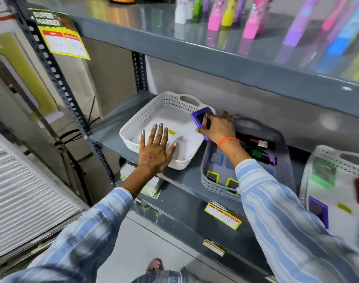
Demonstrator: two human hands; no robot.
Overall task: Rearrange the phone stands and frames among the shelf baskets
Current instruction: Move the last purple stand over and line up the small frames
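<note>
A white perforated basket (146, 117) sits at the left of the middle shelf, holding only a small yellow sticker. My left hand (155, 149) lies flat and open over its front rim. My right hand (216, 127) grips a purple frame (201, 117) above the white basket's right edge. Beside it stands a grey basket (213, 186) with blue and yellow-green frames and dark phone stands (260, 149). Another white basket (327, 154) at the right holds green, red and purple frames.
The upper shelf (225, 64) hangs low over the baskets and carries pink, yellow and purple packs. A perforated steel post (58, 78) with a yellow price card stands left. Price tags line the shelf's front edge (222, 217).
</note>
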